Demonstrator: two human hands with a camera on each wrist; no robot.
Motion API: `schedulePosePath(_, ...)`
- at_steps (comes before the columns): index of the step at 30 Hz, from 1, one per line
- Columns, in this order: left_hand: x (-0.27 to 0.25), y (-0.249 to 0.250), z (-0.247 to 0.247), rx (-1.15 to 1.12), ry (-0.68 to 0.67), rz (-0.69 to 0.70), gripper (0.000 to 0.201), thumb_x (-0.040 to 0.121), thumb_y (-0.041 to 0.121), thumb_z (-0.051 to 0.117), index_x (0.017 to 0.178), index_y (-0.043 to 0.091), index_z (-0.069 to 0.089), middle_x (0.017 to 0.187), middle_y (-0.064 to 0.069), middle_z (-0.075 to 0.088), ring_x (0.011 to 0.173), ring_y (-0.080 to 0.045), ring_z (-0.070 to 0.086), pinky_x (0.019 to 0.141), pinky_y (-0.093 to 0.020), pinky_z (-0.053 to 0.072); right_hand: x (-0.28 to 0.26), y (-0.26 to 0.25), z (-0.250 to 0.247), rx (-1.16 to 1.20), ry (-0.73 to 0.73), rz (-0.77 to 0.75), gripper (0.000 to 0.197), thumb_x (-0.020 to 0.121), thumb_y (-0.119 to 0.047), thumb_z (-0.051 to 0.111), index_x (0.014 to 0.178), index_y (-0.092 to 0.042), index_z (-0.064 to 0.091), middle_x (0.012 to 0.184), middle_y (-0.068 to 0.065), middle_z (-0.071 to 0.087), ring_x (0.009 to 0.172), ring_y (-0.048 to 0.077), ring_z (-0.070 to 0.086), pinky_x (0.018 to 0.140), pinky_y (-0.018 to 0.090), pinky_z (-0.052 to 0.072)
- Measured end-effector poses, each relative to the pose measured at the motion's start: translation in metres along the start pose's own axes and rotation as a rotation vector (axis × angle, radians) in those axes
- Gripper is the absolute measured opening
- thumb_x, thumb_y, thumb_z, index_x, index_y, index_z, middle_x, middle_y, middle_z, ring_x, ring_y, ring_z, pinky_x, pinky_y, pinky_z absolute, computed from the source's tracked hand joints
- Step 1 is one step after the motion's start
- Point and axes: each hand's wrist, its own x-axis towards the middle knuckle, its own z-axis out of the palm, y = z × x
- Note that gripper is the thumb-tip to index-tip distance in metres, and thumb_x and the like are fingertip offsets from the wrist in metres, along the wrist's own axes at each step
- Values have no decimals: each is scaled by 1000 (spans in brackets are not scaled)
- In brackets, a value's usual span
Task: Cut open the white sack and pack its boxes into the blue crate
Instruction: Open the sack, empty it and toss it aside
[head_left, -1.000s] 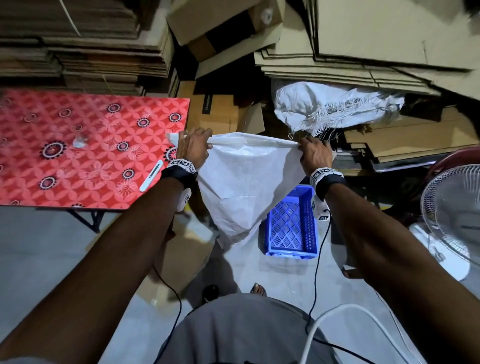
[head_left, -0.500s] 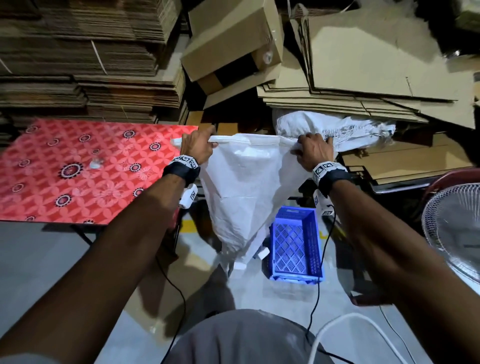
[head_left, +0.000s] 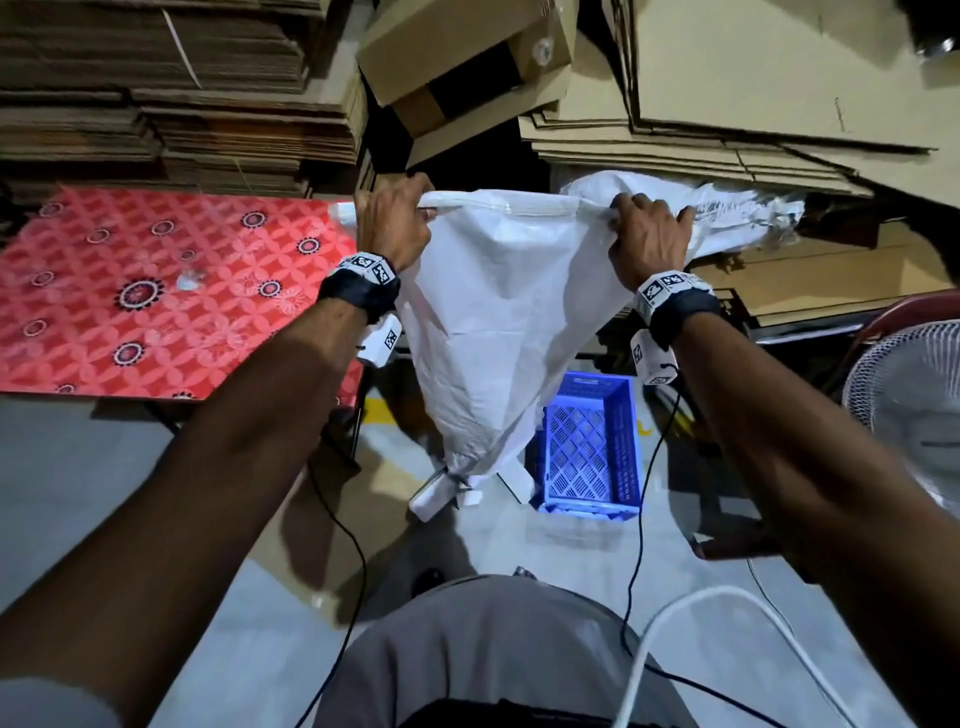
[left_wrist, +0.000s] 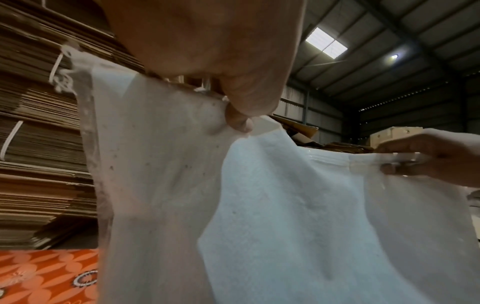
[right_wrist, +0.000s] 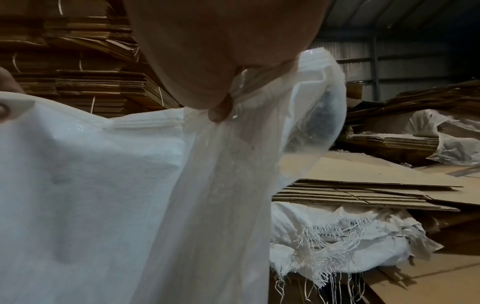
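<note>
The white sack (head_left: 498, 312) hangs upside down in mid-air, its hemmed edge stretched between both hands. My left hand (head_left: 392, 218) grips its left corner and my right hand (head_left: 647, 234) grips its right corner. In the left wrist view my left hand (left_wrist: 233, 115) pinches the sack (left_wrist: 259, 205); in the right wrist view my right hand (right_wrist: 218, 102) clutches bunched sack (right_wrist: 103, 185) cloth. White boxes (head_left: 441, 493) spill from the sack's lower end onto the floor, left of the blue crate (head_left: 592, 447). The crate's visible part looks empty.
A table with a red patterned cloth (head_left: 156, 291) stands at left. Stacks of flat cardboard (head_left: 156, 93) rise behind, with a second frayed white sack (head_left: 727, 218) at right. A fan (head_left: 914, 405) is at far right. Cables (head_left: 644, 493) trail from my wrists.
Both hands have raised the sack higher, and white boxes have slid out of its lower end onto the floor beside the crate.
</note>
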Motion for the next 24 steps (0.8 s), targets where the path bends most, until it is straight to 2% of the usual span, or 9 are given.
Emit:
schedulePosePath(3,-8,2,1,20,15,14,24,88,16,56,110,24,57,107,-3,68,108,-32,59,93,-48,38,-3,-3,-2,-8,-6,13,27,81,-10,53,107,-16,57,107,10,66,102,35,58,94,51,33)
schedulePosePath(8,-21,6,1,112,140,-45,28,90,20,50,118,19,54,113,-7,62,112,-32,52,97,-49,33,-4,-3,-4,8,95,14,27,81,-14,53,108,-14,56,107,11,64,103,34,56,92,50,33)
schedulePosePath(12,-18,7,-10,97,61,-29,27,91,17,54,117,17,52,113,-8,64,113,-33,53,98,-52,34,-3,-5,-9,3,61,-9,25,81,-16,55,106,-14,58,105,10,66,101,35,58,93,52,34)
schedulePosePath(16,-11,6,-18,60,62,-14,27,89,21,54,116,19,53,112,-6,64,110,-32,55,98,-51,34,2,-4,-13,18,100,-2,25,81,-16,55,105,-16,59,104,9,68,99,34,58,91,51,34)
schedulePosePath(20,-7,7,-22,70,83,-30,27,83,29,49,108,21,55,99,-4,64,103,-30,55,96,-48,34,0,1,-12,88,224,-11,33,89,-14,48,115,-22,66,104,6,72,100,32,62,96,48,34)
schedulePosePath(22,-6,7,-29,53,24,-25,26,75,30,51,98,23,59,85,-5,62,95,-31,58,92,-46,38,0,4,-11,145,196,-6,36,93,-15,49,122,-24,68,106,8,74,101,31,66,98,49,34)
schedulePosePath(24,-4,6,-36,17,-18,-23,24,70,27,57,91,22,67,78,-9,68,89,-36,64,86,-41,46,0,9,-9,192,164,-6,39,93,-14,48,124,-26,68,111,6,74,100,29,68,100,49,35)
